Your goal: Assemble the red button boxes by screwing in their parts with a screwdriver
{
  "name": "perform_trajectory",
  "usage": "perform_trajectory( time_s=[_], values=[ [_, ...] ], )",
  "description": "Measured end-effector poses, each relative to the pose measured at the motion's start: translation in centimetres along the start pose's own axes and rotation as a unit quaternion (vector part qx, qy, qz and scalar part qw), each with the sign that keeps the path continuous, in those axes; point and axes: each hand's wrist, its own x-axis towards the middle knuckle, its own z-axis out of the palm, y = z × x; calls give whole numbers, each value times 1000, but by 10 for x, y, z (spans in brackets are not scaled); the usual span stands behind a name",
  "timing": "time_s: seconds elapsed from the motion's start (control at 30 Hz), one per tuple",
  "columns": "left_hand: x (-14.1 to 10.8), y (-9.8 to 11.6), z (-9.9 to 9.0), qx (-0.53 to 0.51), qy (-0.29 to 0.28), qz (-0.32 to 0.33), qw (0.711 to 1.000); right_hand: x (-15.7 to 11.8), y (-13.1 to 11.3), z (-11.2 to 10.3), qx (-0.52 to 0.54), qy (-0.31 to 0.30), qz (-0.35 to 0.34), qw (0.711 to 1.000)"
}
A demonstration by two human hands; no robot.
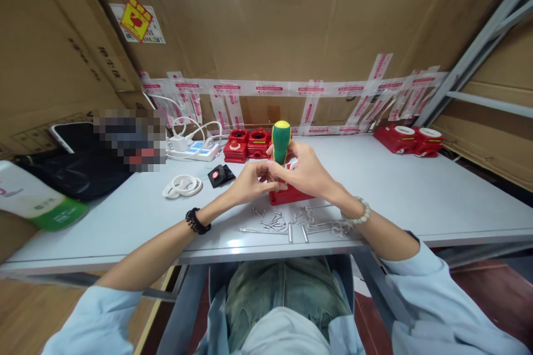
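Observation:
A screwdriver [281, 144] with a green and yellow handle stands upright, its tip pointing down at a red housing [290, 195] on the table. My right hand [310, 171] is closed round the lower handle, fingertips showing behind it. Close beside it, my left hand [252, 182] is pinched near the shaft, over the housing's left side; what lies between its fingers is hidden. A bit of white ring shows on the housing behind my right hand. Loose screws [275, 222] lie in front of the housing, with metal rods and small hooked metal parts around them.
Red units [236, 147] stand at the back, with more red units [406, 140] at the back right. White rings [183, 184], a black part with a red button [220, 175], and a power strip [195, 150] sit left. A black bag [79, 169] and green-white packet [45, 199] lie further left.

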Motion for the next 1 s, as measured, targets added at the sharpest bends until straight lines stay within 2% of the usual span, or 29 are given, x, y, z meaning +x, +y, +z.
perform_trajectory(
  time_s=[0.07, 0.23, 0.3, 0.4, 0.47, 0.53, 0.7, 0.9, 1.0],
  values=[
    [-1, 1, -2, 23, -10, 14, 1000, 0, 0, 0, 4, 2, 3, 1000],
    [-5, 4, -11, 37, -96, 12, 995, 0, 3, -1, -5, 7, 9, 1000],
    [-4, 3, -9, 34, -80, -1, 996, -1, 3, -1, -6, 6, 6, 1000],
    [-2, -2, -4, 28, -12, 0, 1000, -1, 2, -1, -3, 0, -2, 1000],
    [-2, -3, -2, 30, 13, 11, 999, -1, 2, -1, -3, -4, -9, 1000],
    [-2, -2, -3, 31, 8, 21, 999, -1, 3, -2, -2, -5, -12, 1000],
    [-5, 1, -8, 38, -61, 13, 997, -1, 4, -3, -11, 6, -6, 1000],
    [-3, -7, -4, 23, 15, 3, 1000, 0, 0, -4, 0, -10, -14, 1000],
    [-3, -4, -7, 34, -15, 11, 999, -1, -1, -5, -2, -13, -26, 1000]
  ],
)
